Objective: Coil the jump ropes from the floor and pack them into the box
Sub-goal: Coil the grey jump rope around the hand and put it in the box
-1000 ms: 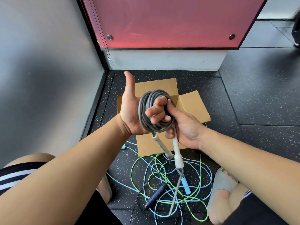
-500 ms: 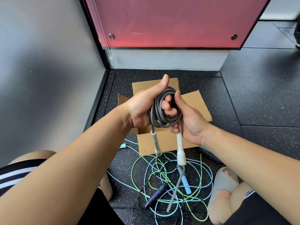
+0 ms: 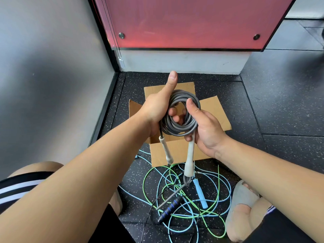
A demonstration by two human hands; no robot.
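Centrally, coiled grey rubber jump rope (image 3: 182, 128) over open brown cardboard box (image 3: 175, 151), gripped by left hand (image 3: 157, 109) and right hand (image 3: 206, 128), seemingly tangled green and blue cords (image 3: 218, 183) beside box.

Speckled floor (image 3: 271, 106) with cardboard box (image 3: 175, 151) and perhaps three tangled jump ropes (image 3: 199, 193).

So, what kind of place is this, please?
Most likely a gym or fitness studio, seen in a corner. The floor is black speckled rubber tiles, several jump ropes lie tangled on it, and a glossy red panel is bolted to the wall.
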